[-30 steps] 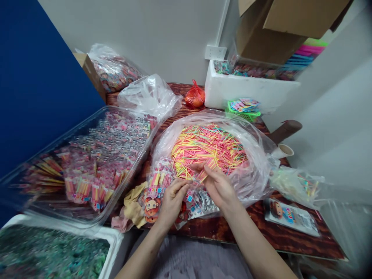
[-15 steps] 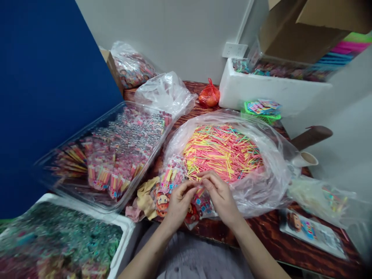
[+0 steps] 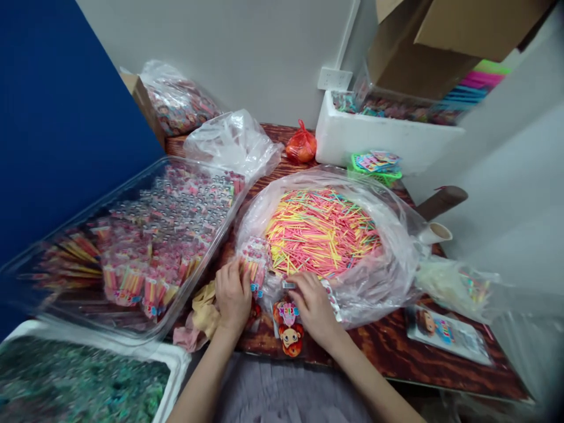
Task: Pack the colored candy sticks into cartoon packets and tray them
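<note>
My left hand (image 3: 232,296) has its fingers bent over a small clear packet of coloured sticks (image 3: 254,264), at the left side of the big bag. Its fingertips are partly hidden, and it looks closed on the packet's edge. Closer to me, my right hand (image 3: 314,308) pinches a printed packet (image 3: 288,332) with an orange cartoon character and "Stick" lettering. That packet hangs towards the table's front edge. Just beyond both hands, a heap of thin pink, yellow and green sticks (image 3: 324,232) fills a large open plastic bag (image 3: 396,252).
To the left lies a clear tray (image 3: 207,267) of filled packets, above a white foam box (image 3: 178,358). Yellow cloth (image 3: 205,311) lies by my left wrist. At the back are a red bag (image 3: 301,145), a green basket (image 3: 379,176) and another foam box (image 3: 388,138). A cardboard tube (image 3: 436,233) lies right.
My hands, close together over the packets before, have moved apart. The left has gone left to the filled packet; the right now has a printed packet. The view has shifted to the right.
</note>
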